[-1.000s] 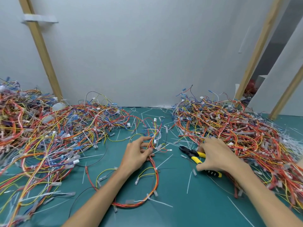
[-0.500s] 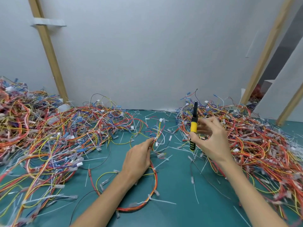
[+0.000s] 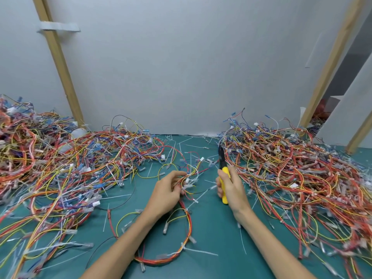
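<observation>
Harness (image 3: 189, 226): red-orange loop on green mat (image 3: 213, 228), far end at left hand.
Left hand (image 3: 167, 196): fingers curled, pinching the harness's loose wires.
Right hand (image 3: 231, 188): fist wrapped round yellow-handled cutters (image 3: 222, 160), tip upward.
Beyond: 2 tangles, left heap (image 3: 60, 168) and right heap (image 3: 291, 174).

Big tangled L wire heap (image 3: 50, 168) and R wire heap (image 3: 291, 174), both on green mat (image 3: 217, 234). Cut white tie bits (image 3: 201, 252) scattered btw them. White wall (image 3: 181, 67) behind w/ slanted L batten (image 3: 58, 63) and R batten (image 3: 332, 63); grey tape strip (image 3: 60, 28) across L one.
</observation>
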Action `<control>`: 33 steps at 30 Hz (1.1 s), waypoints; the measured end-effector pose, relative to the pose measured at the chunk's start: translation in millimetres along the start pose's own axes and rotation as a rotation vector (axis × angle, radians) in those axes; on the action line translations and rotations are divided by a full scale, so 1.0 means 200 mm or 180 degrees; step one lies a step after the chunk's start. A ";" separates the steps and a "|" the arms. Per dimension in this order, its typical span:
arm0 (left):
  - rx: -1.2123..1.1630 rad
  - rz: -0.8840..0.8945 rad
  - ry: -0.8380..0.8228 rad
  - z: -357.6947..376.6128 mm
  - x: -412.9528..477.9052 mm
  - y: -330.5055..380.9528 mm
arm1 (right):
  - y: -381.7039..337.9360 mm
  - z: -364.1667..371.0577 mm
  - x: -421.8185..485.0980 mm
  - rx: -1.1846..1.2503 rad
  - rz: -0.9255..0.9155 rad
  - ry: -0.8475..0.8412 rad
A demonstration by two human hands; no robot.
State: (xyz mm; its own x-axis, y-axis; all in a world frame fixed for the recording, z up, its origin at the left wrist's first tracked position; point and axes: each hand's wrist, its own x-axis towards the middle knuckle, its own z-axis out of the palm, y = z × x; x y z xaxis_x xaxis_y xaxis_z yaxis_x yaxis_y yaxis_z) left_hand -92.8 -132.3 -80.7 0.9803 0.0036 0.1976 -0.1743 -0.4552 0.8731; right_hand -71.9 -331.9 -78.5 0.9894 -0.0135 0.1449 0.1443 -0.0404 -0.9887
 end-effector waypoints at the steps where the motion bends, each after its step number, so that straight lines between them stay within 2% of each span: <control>1: -0.0342 -0.0177 0.0002 0.00 0.01 0.01 | 0.01 -0.01 0.00 -0.0009 0.0027 0.0006; 5: -0.1108 -0.0508 0.0196 -0.01 0.03 0.02 | 0.02 -0.02 0.00 -0.0375 -0.0042 0.0148; 9: -0.1200 -0.0719 0.0317 -0.01 0.03 0.01 | 0.00 -0.01 -0.04 -0.0906 -0.0294 0.0205; 11: -0.1313 -0.0779 0.0209 -0.02 0.02 0.01 | -0.01 -0.02 -0.06 -0.0971 -0.0386 0.0217; 16: -0.1511 -0.0816 -0.0092 -0.04 0.02 0.01 | -0.05 -0.01 -0.09 -0.0400 -0.0413 0.0188; 19: -0.1518 -0.0756 -0.0371 -0.06 0.03 0.01 | -0.04 -0.01 -0.10 -0.0329 -0.0462 0.0193; 22: -0.1621 -0.0724 -0.0582 -0.07 0.03 0.02 | -0.02 -0.02 -0.09 -0.0813 -0.0600 0.0214; 27: -0.1541 -0.0568 -0.0501 -0.04 0.02 0.01 | -0.02 -0.01 -0.09 -0.1621 -0.0668 0.0222; 31: -0.1705 -0.0550 -0.0767 -0.06 0.01 0.02 | -0.01 -0.01 -0.09 -0.1798 -0.0787 0.0276; 33: -0.1527 -0.0483 -0.0856 -0.06 0.00 0.03 | -0.01 -0.01 -0.09 -0.1871 -0.0868 0.0386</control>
State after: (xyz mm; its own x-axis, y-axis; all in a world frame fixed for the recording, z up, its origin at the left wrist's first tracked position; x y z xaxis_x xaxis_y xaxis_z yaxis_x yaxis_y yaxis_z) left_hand -94.6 -124.0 -69.3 0.9759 -0.2179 -0.0115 0.0091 -0.0119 0.9999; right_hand -90.1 -333.8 -79.2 0.9046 -0.0366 0.4246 0.3211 -0.5967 -0.7354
